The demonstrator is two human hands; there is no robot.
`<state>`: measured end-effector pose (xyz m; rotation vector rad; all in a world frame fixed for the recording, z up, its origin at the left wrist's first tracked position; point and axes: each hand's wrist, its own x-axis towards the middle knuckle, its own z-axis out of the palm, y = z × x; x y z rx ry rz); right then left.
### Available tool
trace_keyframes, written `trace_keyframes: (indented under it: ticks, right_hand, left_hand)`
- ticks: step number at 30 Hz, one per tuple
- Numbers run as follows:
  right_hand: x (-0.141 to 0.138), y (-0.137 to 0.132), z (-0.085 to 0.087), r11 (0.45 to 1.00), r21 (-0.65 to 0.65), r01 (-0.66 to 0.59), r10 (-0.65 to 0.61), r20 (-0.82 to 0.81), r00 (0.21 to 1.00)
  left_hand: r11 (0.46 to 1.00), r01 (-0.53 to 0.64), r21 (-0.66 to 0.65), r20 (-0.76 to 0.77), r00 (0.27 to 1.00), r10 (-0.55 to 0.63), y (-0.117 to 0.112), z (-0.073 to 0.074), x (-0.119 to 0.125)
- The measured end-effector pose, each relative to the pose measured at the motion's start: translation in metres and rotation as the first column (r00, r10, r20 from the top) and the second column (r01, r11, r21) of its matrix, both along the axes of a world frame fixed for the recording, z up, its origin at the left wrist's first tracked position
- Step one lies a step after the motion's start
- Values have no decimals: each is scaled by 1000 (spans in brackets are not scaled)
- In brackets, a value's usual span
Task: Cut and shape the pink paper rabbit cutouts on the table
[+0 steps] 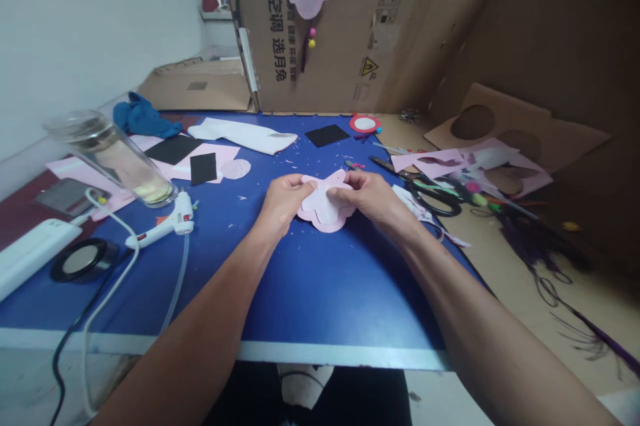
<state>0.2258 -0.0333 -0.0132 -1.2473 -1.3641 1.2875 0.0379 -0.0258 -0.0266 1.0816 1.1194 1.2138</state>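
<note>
Between my two hands is a pink flower-shaped paper cutout [327, 207], with a smaller, paler flower shape lying on its face. My left hand [287, 203] pinches its left upper edge, thumb on top. On the opposite edge my right hand [367, 196] has a similar pinch, thumb across the front and fingers behind. Just past my right hand lie black-handled scissors [425, 189], and white paper scraps [415, 206] sit beside that wrist. Small white snippets are scattered on the blue tabletop [310, 293] around the cutout.
At left are a glue gun [167, 223], a glass of liquid [125, 166], black tape [85, 261], a power strip [37, 253] and loose cables. Black squares [327, 136] and a pink paper circle [235, 169] lie farther back. Cut pink paper [480, 159] and cardboard [560, 136] are at right.
</note>
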Motion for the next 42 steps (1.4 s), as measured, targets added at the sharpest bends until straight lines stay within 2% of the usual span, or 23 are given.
trace_keyframes:
  ticks: [15,22,37,42]
  right_hand:
    - [-1,1,0,1000,-2,27,-27,12,1000]
    - [4,4,4,967,180,178,-178,-19,984]
    - [7,6,-1,996,85,9,-20,134,991]
    - [7,6,-3,993,113,-17,-1,156,988]
  left_hand:
    - [1000,9,0,5,1000,-9,0,0,-1]
    - [998,-67,6,28,997,66,3,-1,-4]
    - [998,-63,21,80,995,61,6,-3,-5]
    - [999,-34,21,81,996,32,6,-4,-6]
